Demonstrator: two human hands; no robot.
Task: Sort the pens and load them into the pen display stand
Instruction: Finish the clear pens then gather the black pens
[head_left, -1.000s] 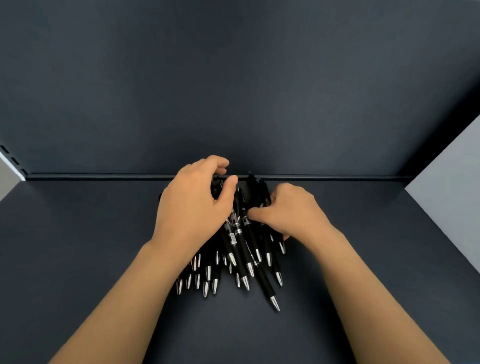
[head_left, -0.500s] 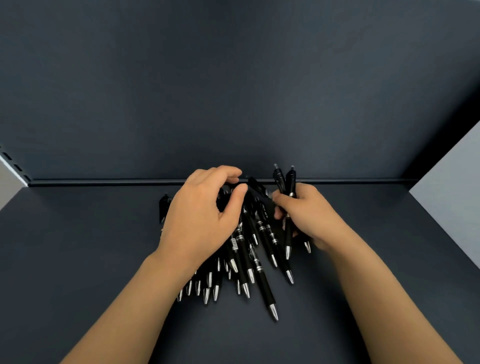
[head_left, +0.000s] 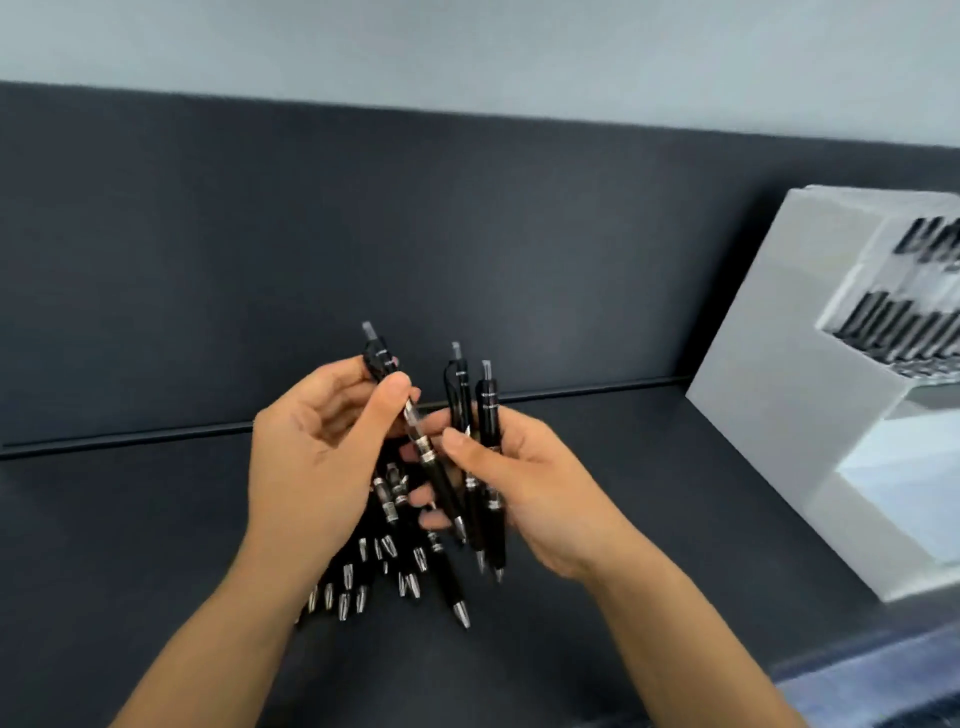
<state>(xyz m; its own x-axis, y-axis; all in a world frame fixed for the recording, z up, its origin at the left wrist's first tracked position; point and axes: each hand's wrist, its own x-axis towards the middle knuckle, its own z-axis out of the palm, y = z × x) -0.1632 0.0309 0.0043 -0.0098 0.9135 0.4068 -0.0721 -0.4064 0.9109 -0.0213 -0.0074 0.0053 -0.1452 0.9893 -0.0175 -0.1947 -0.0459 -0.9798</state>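
Black pens in both hands, clip lettering illegible

This looks like a stationery shop's display corner or a bench set up for stocking one; which of the two cannot be told. A white tiered pen display stand stands at the right of the frame, its stepped rows filled with blurred, dark stocked pens. Many identical black, silver-tipped loose pens are heaped at lower centre on the dark matte desk. A dark back panel rises behind, under a pale wall.
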